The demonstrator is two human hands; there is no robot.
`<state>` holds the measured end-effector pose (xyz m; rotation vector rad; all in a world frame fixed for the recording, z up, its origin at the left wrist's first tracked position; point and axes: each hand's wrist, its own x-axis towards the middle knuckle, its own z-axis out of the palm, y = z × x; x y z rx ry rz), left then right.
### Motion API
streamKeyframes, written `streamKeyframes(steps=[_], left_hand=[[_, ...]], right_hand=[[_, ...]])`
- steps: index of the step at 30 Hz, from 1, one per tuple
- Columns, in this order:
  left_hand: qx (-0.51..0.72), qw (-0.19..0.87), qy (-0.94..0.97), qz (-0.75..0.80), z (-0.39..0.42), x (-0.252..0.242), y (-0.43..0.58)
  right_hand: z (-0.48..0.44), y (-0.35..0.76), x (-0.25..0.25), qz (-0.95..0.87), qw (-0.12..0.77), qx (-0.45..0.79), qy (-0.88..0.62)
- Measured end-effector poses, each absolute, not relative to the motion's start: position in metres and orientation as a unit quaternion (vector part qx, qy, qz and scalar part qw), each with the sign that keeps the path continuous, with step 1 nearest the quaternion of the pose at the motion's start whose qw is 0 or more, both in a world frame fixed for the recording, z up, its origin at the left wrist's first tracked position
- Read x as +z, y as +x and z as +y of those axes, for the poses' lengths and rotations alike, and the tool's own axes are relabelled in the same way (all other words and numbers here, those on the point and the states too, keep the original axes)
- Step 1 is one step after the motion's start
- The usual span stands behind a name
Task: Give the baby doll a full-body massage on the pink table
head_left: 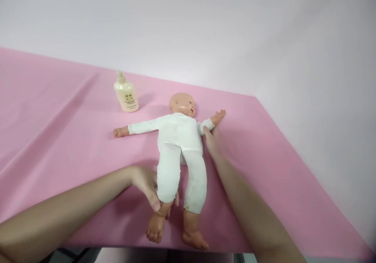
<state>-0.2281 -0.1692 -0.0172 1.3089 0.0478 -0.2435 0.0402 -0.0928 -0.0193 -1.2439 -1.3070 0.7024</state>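
A baby doll with a white cloth body lies on its back on the pink cloth, its head turned to the right and its feet toward me. My left hand is wrapped round the doll's lower leg on the left, thumb at the ankle and some fingers hidden beneath. At the other side, my right hand grips the doll's forearm on the right, just below its plastic hand; part of the fingers lies behind the arm. The doll's other arm is stretched out to the left, and its other leg lies untouched.
A pump bottle of pale yellow liquid stands left of the doll's head. The pink cloth covers the table, with creases at the left. A white wall rises behind the table's far edge.
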Motion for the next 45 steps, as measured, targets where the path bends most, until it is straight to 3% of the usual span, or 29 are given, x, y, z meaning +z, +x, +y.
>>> streamKeyframes(steps=[45], left_hand=[[-0.074, 0.746, 0.661, 0.036, -0.169, -0.018, -0.230]], right_hand=[[-0.099, 0.040, -0.013, -0.533, 0.569, 0.313, -0.542]])
